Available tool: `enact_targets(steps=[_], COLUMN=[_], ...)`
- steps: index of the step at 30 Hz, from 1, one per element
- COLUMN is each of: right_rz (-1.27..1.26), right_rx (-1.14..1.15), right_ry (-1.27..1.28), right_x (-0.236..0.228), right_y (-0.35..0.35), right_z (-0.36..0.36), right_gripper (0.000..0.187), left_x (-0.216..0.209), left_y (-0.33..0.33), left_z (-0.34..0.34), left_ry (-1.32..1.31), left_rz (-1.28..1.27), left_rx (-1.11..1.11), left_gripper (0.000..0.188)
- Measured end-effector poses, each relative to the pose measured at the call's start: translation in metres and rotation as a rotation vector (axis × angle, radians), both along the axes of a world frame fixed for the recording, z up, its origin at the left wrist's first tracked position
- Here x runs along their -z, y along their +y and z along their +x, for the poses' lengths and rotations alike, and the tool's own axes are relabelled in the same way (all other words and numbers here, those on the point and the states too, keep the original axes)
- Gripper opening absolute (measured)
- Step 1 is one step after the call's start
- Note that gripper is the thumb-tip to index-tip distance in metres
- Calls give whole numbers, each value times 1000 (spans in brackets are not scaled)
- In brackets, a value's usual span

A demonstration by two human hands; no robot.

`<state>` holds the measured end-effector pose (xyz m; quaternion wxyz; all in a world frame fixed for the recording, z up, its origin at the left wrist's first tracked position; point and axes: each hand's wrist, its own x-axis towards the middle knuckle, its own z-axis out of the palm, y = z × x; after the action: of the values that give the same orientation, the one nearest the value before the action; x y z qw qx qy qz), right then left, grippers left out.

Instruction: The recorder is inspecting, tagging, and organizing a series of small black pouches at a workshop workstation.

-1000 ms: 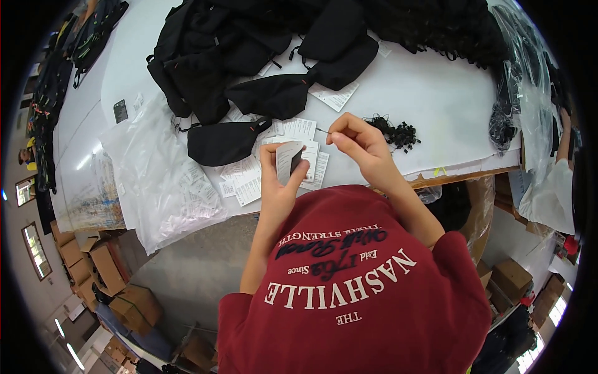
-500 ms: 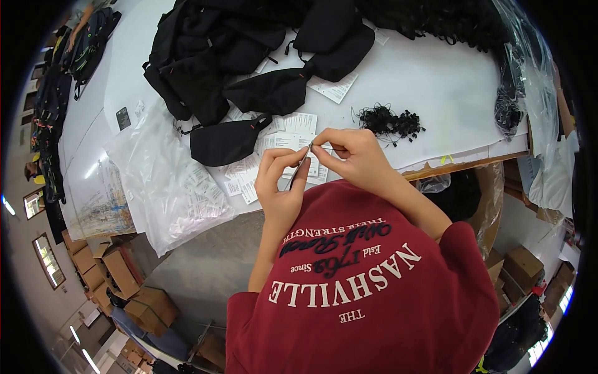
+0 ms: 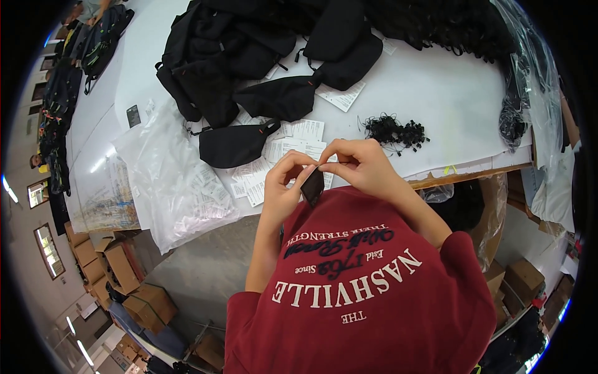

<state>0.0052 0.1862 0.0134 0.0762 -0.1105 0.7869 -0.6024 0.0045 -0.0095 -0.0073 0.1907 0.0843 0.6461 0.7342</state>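
Note:
Close to my chest, at the table's near edge, my left hand (image 3: pixel 284 187) pinches a small black hang tag (image 3: pixel 313 187) between thumb and fingers. The tag hangs tilted, its dark face visible. My right hand (image 3: pixel 366 163) is closed at the tag's top corner, thumb and forefinger together; whatever thin thing lies between those fingertips is too small to make out. Just beyond the hands lie white printed cards (image 3: pixel 306 129), overlapping. A black pouch (image 3: pixel 232 147) with a loop rests left of them. To the right sits a tangled heap of black tag strings (image 3: pixel 397 132).
More black bags (image 3: pixel 212 59) are piled farther back on the white table (image 3: pixel 436 87). A clear plastic bag of printed slips (image 3: pixel 180 199) lies at the left. Clear plastic sheeting (image 3: pixel 529 75) hangs at the right. Cardboard boxes (image 3: pixel 149 308) stand on the floor.
The black tag has turned from nearly edge-on to showing its dark face and sits lower. Both hands have shifted slightly toward me; the view has moved a little.

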Motion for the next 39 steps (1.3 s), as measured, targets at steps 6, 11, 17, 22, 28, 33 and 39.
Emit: enact_targets(steps=[6,11,17,22,28,33,39], right_rz=[-332,-381,-253,-482,-441,-338,-275], right_rx=[-116,-135,191,442,501,554,494], right_ry=[-304,-434,-108,106,82,181,20], right_x=[8,14,-19,-46,-46,-49,-48], right_y=[3,4,31,62,71,78,93], right_z=[-6,-7,-13,-17,-33,-41,-39], right_gripper=[18,15,8,11,12,13,15], left_x=[-6,17,57,27,61,53,-42], left_y=[1,-2,-42,-47,-50,-43,-30], left_z=[-3,-40,-71,-77,-80,-85,-55], left_ry=[248,300,705,780,746,826,889], left_rz=[-213,-344,-1289,-1041,-1314,-1176,-740], left_rx=[12,-245,-405,-561,-262,-391,-450], left_gripper=[3,11,24,14,21,15,28])
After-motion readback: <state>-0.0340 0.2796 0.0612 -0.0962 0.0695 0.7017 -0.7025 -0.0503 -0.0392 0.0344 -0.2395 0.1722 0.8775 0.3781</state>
